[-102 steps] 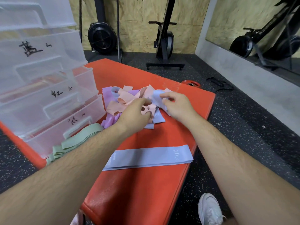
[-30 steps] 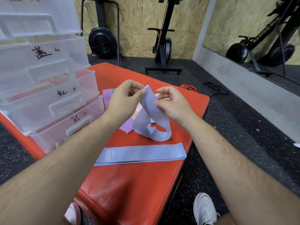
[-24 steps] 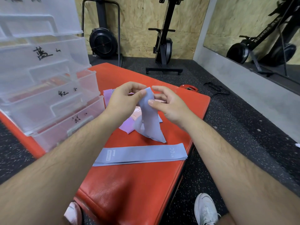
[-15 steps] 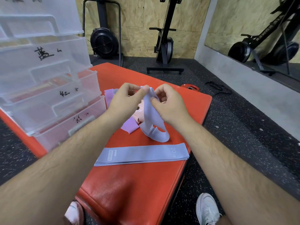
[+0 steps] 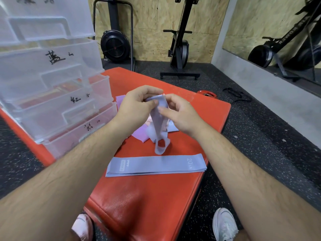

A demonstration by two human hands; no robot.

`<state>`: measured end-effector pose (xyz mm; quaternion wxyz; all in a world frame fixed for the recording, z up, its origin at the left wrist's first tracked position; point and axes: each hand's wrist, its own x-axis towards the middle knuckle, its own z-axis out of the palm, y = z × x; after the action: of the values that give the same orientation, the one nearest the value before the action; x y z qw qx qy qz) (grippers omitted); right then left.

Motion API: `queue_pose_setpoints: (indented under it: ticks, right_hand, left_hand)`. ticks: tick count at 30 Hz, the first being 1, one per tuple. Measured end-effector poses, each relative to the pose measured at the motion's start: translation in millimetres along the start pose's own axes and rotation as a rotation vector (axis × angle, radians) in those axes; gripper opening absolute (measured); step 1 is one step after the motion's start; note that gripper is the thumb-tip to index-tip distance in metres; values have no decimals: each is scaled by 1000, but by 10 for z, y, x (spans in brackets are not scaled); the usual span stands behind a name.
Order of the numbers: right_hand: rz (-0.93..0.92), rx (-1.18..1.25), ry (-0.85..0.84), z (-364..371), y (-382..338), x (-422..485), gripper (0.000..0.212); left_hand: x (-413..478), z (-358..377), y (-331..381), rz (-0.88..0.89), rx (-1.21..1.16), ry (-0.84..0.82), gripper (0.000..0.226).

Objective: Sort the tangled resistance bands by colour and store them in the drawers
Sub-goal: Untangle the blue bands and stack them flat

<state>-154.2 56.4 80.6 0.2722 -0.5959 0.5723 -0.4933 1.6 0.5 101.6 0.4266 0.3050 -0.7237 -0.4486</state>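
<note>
Both hands hold one blue resistance band [image 5: 160,129] above the orange mat [image 5: 152,197]. My left hand [image 5: 137,105] pinches its top edge and my right hand [image 5: 178,113] pinches it just beside. The band hangs twisted, its loop end dangling low. Beneath it lies the remaining pile of purple and pink bands [image 5: 139,134], mostly hidden by my hands. A flat stack of blue bands [image 5: 156,165] marked 20 lies nearer to me on the mat. The clear plastic drawer unit [image 5: 52,87] stands at the left, its lower drawers pulled out.
The mat's right edge drops to black speckled floor [image 5: 260,153]. A small red weight plate [image 5: 206,94] lies beyond the mat's far corner. Exercise machines [image 5: 178,44] stand against the wooden wall. My shoes [image 5: 225,225] show at the bottom.
I pulled the blue band out of the pile and lifted it. Over the last second my hands have worked along its top edge, and the hanging loop has narrowed and twisted.
</note>
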Motion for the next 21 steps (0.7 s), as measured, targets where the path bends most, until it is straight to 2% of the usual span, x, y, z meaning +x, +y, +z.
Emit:
queue_pose_setpoints:
  ticks: [3, 6, 8, 11, 14, 16, 21]
  right_hand:
    - [31, -92, -26, 56, 43, -7, 8]
    - [36, -134, -15, 101, 44, -6, 30]
    - [33, -135, -28, 105, 4, -8, 37]
    - [30, -167, -90, 14, 29, -8, 20]
    - [119, -161, -193, -91, 143, -31, 11]
    - [182, -140, -215, -155, 191, -44, 24]
    - [317, -86, -305, -231, 199, -112, 39]
  left_hand:
    - [-14, -26, 1, 10, 95, 1, 26]
    - [-40, -49, -5, 24, 279, 6, 3]
    - [-41, -68, -25, 1, 251, 52, 3]
    - [-14, -145, -43, -70, 133, 153, 5]
    - [13, -283, -79, -154, 47, 211, 10]
    - [23, -362, -123, -194, 26, 220, 9]
    - [-1, -402, -165, -243, -25, 212, 8]
